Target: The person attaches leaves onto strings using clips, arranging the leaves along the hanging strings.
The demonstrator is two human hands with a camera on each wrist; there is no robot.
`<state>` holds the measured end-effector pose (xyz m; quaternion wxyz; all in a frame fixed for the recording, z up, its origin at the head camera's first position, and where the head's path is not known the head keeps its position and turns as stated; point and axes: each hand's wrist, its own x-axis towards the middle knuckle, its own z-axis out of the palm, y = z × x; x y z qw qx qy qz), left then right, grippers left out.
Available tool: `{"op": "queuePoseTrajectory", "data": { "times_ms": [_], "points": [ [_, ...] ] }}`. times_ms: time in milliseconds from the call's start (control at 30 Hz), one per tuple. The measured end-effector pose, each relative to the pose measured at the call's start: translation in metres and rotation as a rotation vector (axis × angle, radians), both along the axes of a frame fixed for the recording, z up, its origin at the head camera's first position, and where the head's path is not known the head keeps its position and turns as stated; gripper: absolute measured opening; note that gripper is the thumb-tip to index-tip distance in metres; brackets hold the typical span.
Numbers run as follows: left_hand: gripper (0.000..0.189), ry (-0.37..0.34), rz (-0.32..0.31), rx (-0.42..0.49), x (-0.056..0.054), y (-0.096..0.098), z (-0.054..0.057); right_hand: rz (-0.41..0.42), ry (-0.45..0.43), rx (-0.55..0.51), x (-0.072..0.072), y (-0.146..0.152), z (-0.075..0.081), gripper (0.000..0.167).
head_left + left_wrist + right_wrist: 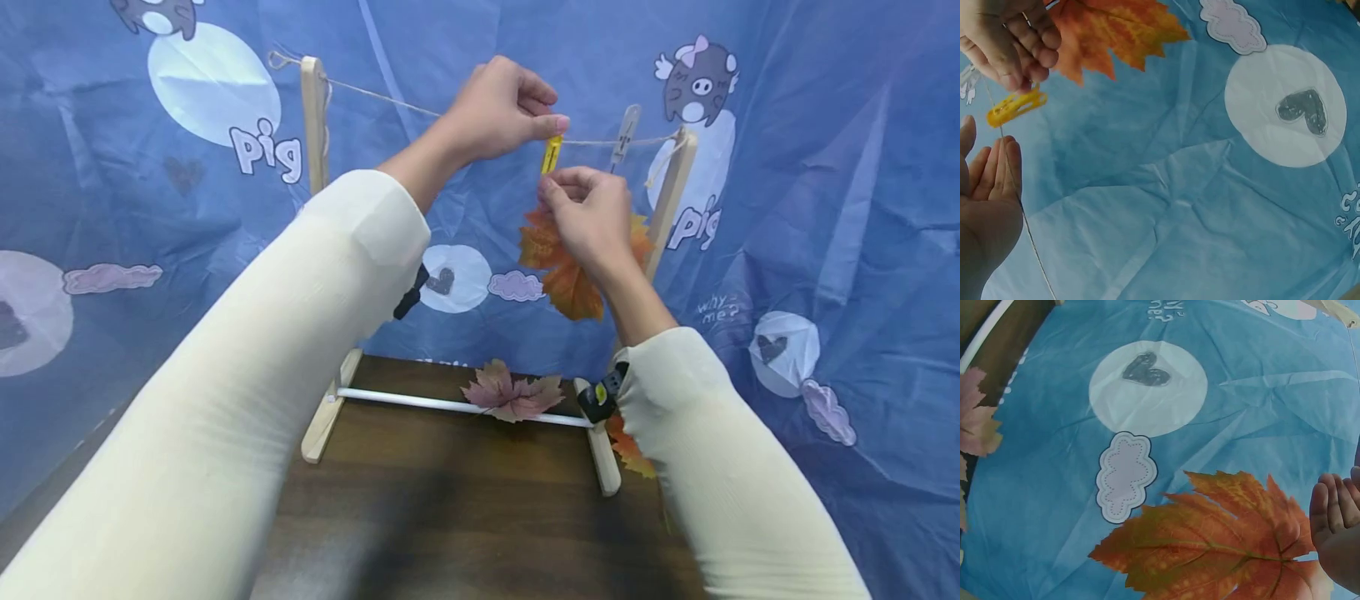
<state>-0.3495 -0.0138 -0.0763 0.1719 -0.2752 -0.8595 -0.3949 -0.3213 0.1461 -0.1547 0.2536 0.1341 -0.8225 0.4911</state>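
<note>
A yellow clothespin (551, 155) is on the string (596, 142), most of it hanging just below. My right hand (592, 215) pinches around its lower end with thumb and fingers; whether a leaf stem is also held I cannot tell. Beside that hand hangs an orange maple leaf (573, 287), partly hidden by it and large in the right wrist view. My left hand (498, 110) is at the clothespin's top end. Its fingers (1007, 165) lie straight along the string in the left wrist view, with the thumb apart from them.
The string runs between two wooden posts (312, 125), joined low down by a white rod (420, 402). A grey clothespin (625, 133) sits on it near the right post. One pinkish leaf (510, 392) lies by the rod, and another orange leaf (630, 450) is by the right foot.
</note>
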Motion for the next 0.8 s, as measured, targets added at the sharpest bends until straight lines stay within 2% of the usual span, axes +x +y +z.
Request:
{"op": "queuePoseTrajectory", "data": {
  "times_ms": [67,200,333,500,633,733,800],
  "points": [
    [0.052,0.013,-0.001,-0.034,0.001,0.001,0.000,0.007,0.002,0.009,0.000,0.001,-0.002,0.027],
    [0.049,0.043,0.002,-0.045,0.002,0.003,0.000,0.031,0.016,0.020,0.001,0.003,-0.007,0.026],
    [0.047,0.038,0.008,-0.047,0.002,0.002,0.000,0.060,0.030,0.025,0.002,0.003,-0.010,0.026],
    [0.047,0.060,0.028,-0.116,0.002,0.003,-0.001,0.092,0.033,0.027,0.005,0.004,-0.016,0.027],
    [0.045,0.189,0.050,-0.131,0.004,0.003,-0.004,0.079,0.060,0.079,0.007,0.006,-0.022,0.027],
    [0.039,0.332,0.042,-0.076,0.005,0.000,-0.012,0.078,0.077,0.092,0.009,0.007,-0.026,0.026],
    [0.032,0.400,0.017,-0.026,0.006,-0.003,-0.020,0.087,0.088,0.087,0.009,0.007,-0.027,0.025]
  ]
}}
